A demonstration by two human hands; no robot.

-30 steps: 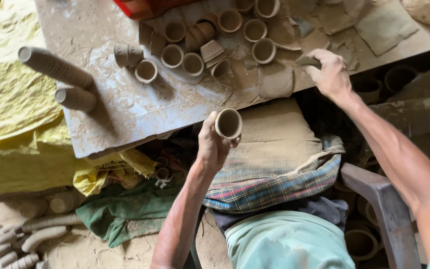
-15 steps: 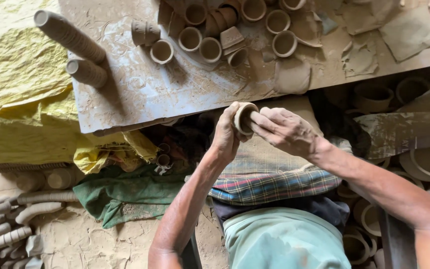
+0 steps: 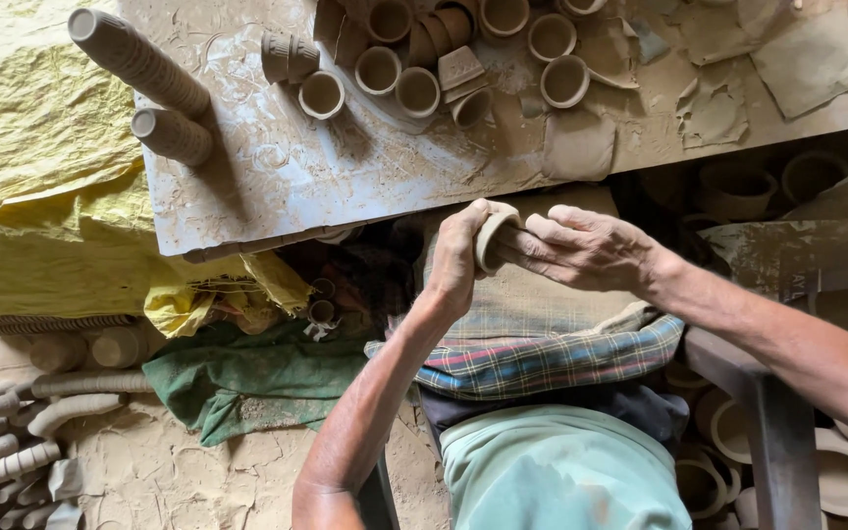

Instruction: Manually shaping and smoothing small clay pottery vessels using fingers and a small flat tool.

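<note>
While held, small grey clay cup [image 3: 490,240]

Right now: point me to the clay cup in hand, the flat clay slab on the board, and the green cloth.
clay cup [image 3: 489,241], head view, on its outer wall.
flat clay slab [image 3: 578,146], head view, middle of its top face.
green cloth [image 3: 247,378], head view, middle of the crumpled fabric.

Two hands [image 3: 542,250], one held clay cup [image 3: 491,238], two cup stacks [image 3: 144,64]
</note>
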